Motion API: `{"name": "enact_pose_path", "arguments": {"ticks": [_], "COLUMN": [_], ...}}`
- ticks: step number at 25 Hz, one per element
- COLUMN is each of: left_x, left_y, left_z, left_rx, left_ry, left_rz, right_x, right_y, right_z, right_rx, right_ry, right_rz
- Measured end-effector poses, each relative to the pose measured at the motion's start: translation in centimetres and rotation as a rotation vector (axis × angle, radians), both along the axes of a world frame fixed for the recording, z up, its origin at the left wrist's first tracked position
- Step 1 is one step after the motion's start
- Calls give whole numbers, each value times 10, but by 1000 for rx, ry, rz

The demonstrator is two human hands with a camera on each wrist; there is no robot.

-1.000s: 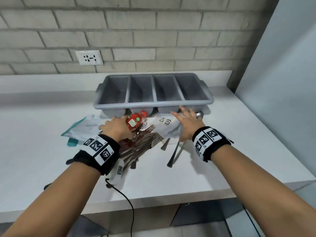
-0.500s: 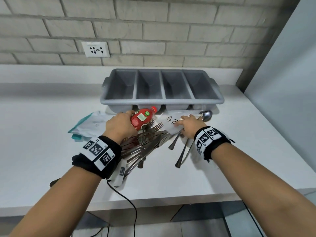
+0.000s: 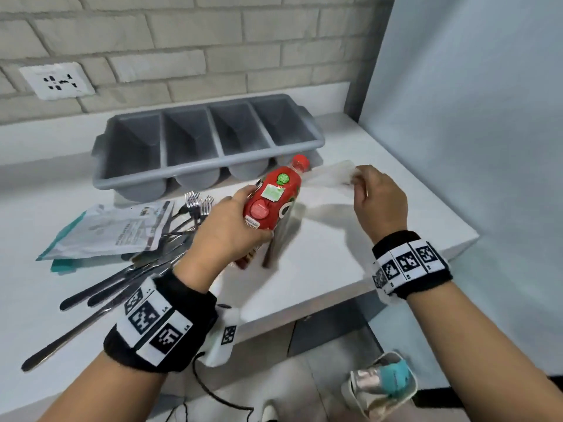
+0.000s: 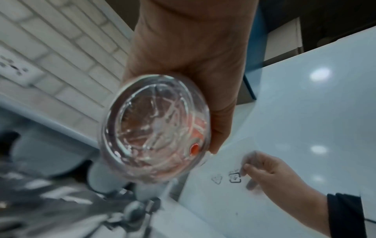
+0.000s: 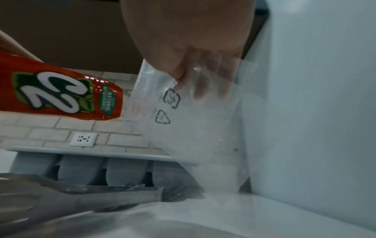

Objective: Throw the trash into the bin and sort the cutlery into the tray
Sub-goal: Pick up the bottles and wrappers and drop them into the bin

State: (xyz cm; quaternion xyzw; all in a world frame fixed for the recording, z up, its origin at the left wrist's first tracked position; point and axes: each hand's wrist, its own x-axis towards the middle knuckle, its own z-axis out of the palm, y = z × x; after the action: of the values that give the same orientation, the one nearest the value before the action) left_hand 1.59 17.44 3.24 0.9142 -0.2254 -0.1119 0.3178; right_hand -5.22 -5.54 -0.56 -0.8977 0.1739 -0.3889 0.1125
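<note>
My left hand (image 3: 225,226) grips a red-labelled plastic bottle (image 3: 271,199) with a red cap, lifted above the counter; its clear base (image 4: 154,128) fills the left wrist view. My right hand (image 3: 377,199) pinches a clear plastic bag (image 3: 329,181) printed with recycling marks (image 5: 168,106), raised off the counter. A grey four-compartment cutlery tray (image 3: 213,166) stands empty behind both hands. A heap of forks and other steel cutlery (image 3: 128,269) lies on the white counter at the left, partly under a white and teal pouch (image 3: 112,229).
A bin (image 3: 380,385) holding crumpled wrappers stands on the floor below the counter's front right corner. A pale wall panel (image 3: 472,117) bounds the counter on the right. A brick wall with a socket (image 3: 58,80) runs behind. A black cable (image 3: 213,394) hangs off the front edge.
Both hands have lifted off the pile: the left raised the red bottle, the right closed on the clear bag and pulled it up to the right. My head turned right and down, showing the bin.
</note>
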Motion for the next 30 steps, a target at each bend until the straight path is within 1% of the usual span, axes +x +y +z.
{"name": "enact_pose_path", "arguments": {"ticks": [1, 3, 6, 9, 11, 13, 16, 18, 20, 23, 24, 26, 28, 30], "left_x": [-14, -41, -95, -149, -181, -201, -221, -227, -229, -226, -225, -221, -219, -220], "left_y": [-14, -40, -83, -121, -139, -149, -162, -173, -183, -199, -204, -215, -223, -233], "left_z": [-1, -6, -26, -61, -89, -117, -168, -202, -237, -304, -328, -377, -420, -464], "left_rx": [-31, -68, -48, -17, 28, 72, 189, 272, 330, 407, 425, 456, 479, 503], "left_ry": [19, 53, 154, 285, 341, 389, 504, 550, 586, 602, 606, 629, 615, 603], "left_rz": [-47, -130, -250, -343, -373, -389, -382, -396, -406, -437, -456, -493, -513, -555], "right_x": [-25, -76, -159, -237, -279, -305, -331, -340, -336, -328, -325, -319, -315, -314], "right_y": [-9, -24, -45, -64, -75, -78, -76, -75, -71, -69, -72, -80, -85, -87], "right_z": [-5, -17, -42, -86, -121, -152, -194, -227, -259, -330, -356, -392, -430, -476], "right_rx": [49, 211, 470, 695, 767, 827, 948, 1042, 1163, 1296, 1350, 1428, 1464, 1459], "right_ry": [-22, -66, -173, -228, -237, -194, -56, -21, 10, 16, -7, -67, -67, -58], "right_rz": [-35, -91, -226, -337, -413, -504, -660, -719, -771, -849, -887, -974, -1021, -1048]}}
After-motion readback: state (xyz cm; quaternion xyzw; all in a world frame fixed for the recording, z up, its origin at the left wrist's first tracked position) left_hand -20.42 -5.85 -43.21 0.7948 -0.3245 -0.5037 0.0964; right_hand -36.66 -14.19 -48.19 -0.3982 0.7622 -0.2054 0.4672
